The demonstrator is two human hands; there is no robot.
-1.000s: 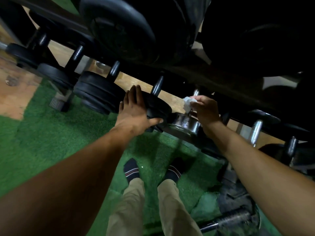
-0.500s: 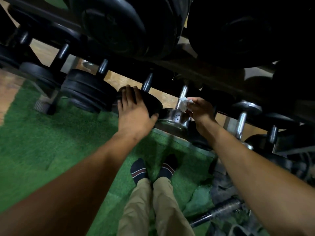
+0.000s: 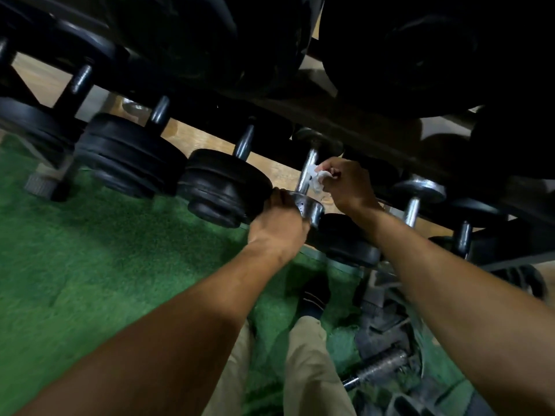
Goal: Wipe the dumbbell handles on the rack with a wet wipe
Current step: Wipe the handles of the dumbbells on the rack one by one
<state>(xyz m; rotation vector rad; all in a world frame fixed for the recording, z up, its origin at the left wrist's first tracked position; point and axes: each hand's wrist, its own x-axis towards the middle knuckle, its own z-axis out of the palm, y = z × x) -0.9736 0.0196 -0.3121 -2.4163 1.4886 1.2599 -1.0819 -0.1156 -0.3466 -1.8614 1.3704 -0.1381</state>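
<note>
A: Which way does the chrome dumbbell [image 3: 306, 187] lie from the hands?

B: It sits on the lower shelf of the rack [image 3: 345, 121], straight ahead of the person and a little below. Its long axis runs away from the body and slightly up: the near chrome head [image 3: 310, 209] points at the person, the far head [image 3: 309, 136] tucks under the shelf above. The handle [image 3: 307, 171] spans between them.

A: And the hands?

B: The left hand [image 3: 277, 225] curls around the near chrome head from the left and below, gripping it. The right hand [image 3: 348, 183] is just beside the handle on its right, fingers pinched on the wet wipe [image 3: 316, 178], which touches the handle's right face about midway along.

A: So which hand is nearer the part to be cleaned?

B: The right one, clearly. The left looks to be only steadying.

A: What does the next stroke turn on?

B: I judge that the wipe has to travel along that axis, away from or back toward the body, and wrap around the bar to reach its left side. A black dumbbell [image 3: 222, 187] lies just to the left, its head touching or nearly touching the left hand; another chrome dumbbell [image 3: 416, 202] lies well to the right.

A: Is the far side of the handle visible?

B: No, I cannot tell its condition.
</note>
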